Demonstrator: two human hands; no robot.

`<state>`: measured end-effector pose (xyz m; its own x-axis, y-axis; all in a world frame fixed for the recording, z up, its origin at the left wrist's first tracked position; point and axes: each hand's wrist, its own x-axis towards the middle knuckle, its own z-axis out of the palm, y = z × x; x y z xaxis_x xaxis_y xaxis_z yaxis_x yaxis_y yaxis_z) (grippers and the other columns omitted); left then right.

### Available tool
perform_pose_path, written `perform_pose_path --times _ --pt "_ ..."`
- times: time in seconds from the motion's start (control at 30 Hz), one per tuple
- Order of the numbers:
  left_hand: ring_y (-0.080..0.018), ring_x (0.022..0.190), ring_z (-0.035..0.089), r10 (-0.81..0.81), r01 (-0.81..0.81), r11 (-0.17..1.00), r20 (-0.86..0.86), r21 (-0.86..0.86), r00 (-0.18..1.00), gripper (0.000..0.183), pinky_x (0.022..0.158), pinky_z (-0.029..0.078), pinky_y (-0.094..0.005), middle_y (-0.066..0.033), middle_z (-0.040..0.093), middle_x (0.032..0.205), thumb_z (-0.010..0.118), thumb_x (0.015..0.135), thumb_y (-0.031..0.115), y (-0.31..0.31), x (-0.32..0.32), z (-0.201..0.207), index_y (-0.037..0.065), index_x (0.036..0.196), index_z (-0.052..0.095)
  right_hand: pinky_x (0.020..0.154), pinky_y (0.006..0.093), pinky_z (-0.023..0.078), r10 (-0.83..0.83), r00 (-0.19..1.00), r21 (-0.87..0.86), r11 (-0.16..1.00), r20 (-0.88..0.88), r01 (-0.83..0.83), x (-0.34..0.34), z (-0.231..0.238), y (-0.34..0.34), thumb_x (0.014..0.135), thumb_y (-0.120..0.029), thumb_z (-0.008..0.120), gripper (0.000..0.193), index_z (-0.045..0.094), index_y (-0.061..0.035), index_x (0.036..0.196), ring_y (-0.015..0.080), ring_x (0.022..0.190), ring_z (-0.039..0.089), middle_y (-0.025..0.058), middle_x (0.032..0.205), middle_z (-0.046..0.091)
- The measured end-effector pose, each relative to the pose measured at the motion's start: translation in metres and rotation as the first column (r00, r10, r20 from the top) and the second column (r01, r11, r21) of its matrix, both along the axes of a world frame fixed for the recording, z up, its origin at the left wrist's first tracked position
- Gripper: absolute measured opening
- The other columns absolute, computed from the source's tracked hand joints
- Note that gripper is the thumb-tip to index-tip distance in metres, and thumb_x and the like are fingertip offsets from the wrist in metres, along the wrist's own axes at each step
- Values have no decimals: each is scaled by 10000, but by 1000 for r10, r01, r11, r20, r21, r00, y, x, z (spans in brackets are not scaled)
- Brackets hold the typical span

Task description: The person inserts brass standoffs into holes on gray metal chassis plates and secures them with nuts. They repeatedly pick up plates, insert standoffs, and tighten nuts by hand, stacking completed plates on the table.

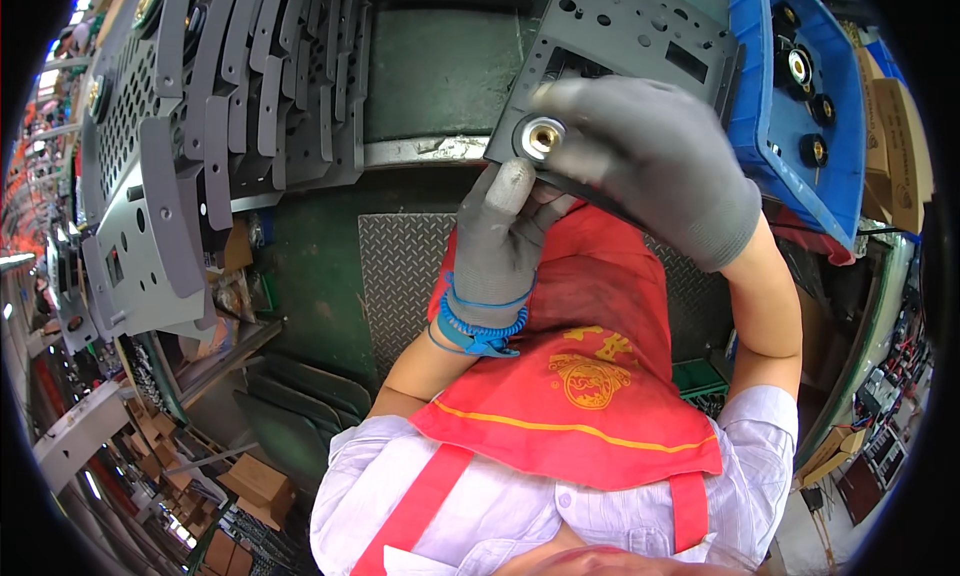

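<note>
A dark grey metal panel with round holes and slots lies in front of me, its near corner toward my body. At that corner sits a round black part with a brass-coloured centre and a pale ring. My left hand, in a grey glove, grips the panel's near edge, thumb on top beside the round part and the other fingers partly hidden below. My right hand, also gloved, is over the panel, blurred. Its thumb and a forefinger are apart, close to the round part, with nothing visible between them.
On the left stands a row of grey perforated metal panels. A blue bin at the right holds several black round parts with brass centres. Cardboard boxes stand beyond it. A green work surface lies ahead.
</note>
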<state>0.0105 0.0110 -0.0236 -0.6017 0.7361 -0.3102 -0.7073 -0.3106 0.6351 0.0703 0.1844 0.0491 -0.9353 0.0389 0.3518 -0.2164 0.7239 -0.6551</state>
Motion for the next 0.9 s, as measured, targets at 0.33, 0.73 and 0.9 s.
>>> perform_pose_path --times 0.33,0.73,0.9 --pt "-207 1116 622 -52 51 993 9 108 999 433 976 520 -345 -136 612 1206 523 980 276 -6 -15 42 -31 1285 510 932 435 451 -237 966 458 873 106 164 30 35 -29 786 -454 705 694 545 -82 1350 368 1077 580 172 1282 552" --pt "-265 1159 613 70 -16 963 -189 270 980 470 1056 480 -425 -168 526 1377 461 1041 250 14 -39 52 -8 1427 384 882 419 510 -244 919 560 734 -309 383 -111 92 27 867 -280 670 409 647 -43 1199 362 975 633 207 1055 647" --pt "-242 1100 646 74 -55 986 -120 154 990 388 1019 512 -413 -174 565 1334 412 1047 178 -7 -38 33 -5 1388 440 916 476 485 -334 922 722 587 -196 366 -148 86 39 913 -405 594 459 648 -81 1233 387 1039 619 224 1098 652"
